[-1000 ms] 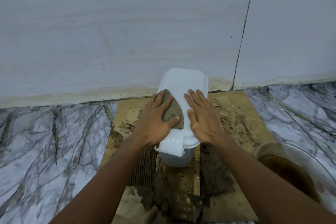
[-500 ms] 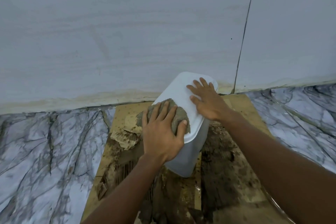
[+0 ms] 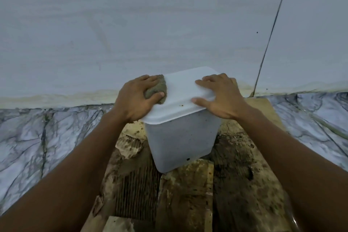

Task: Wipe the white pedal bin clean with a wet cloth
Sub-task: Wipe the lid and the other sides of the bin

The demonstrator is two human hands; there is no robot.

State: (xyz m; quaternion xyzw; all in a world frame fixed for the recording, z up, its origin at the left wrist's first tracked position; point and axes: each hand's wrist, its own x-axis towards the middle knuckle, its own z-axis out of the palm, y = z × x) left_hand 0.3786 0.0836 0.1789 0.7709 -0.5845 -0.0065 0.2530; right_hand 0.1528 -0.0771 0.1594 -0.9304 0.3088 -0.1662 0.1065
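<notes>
The white plastic pedal bin [image 3: 180,137] stands on soiled brown cardboard [image 3: 184,194], its lid under both sets of fingers: the left hand [image 3: 135,98] clutches a wadded grey-brown cloth [image 3: 157,89], the right hand [image 3: 220,96] presses down, fingers spread and unclenched.

White plastic bin [image 3: 180,143] is seen at frame ctr, lid [image 3: 184,92] shut, body tapered twd the base. Small dark specks are seen on the front wall & a few brown spots on the lid near its 6 o'clock edge. It's stood on dirty cardboard [image 3: 184,194], w/ the wall [image 3: 131,24] close at 12 o'clock. The cloth [image 3: 157,88], grey-brown & bunched, is pressed to the lid's 9 o'clock edge, gripped by the left hand [image 3: 135,98].
</notes>
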